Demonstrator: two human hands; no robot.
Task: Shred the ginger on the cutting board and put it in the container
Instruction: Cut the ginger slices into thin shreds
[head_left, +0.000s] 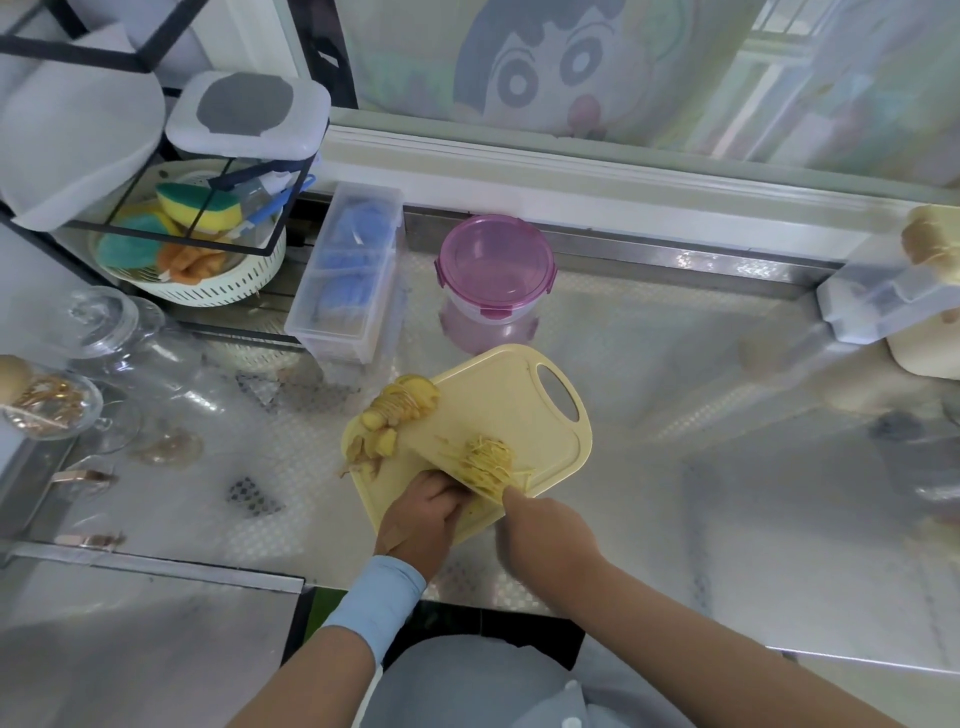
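Ginger shreds (488, 460) on knife (436, 462), between left grip (421, 512) tight on handle and outstretched forefinger of right grip (545, 525).

Setting: domestic kitchen. Evidence: embossed steel bench (649, 364) along a window sill; yellow cutting board (498, 395) on it carrying sliced and shredded ginger (410, 402). Back left, a black wire rack (156, 228) over a white colander (223, 291) holding dish sponges (200, 205). Also on the bench: pink-lidded food container (496, 265), clear plastic box (348, 270), glass jar (130, 338). Cartoon face (550, 67) on the window behind suggests a home, not a commercial kitchen.
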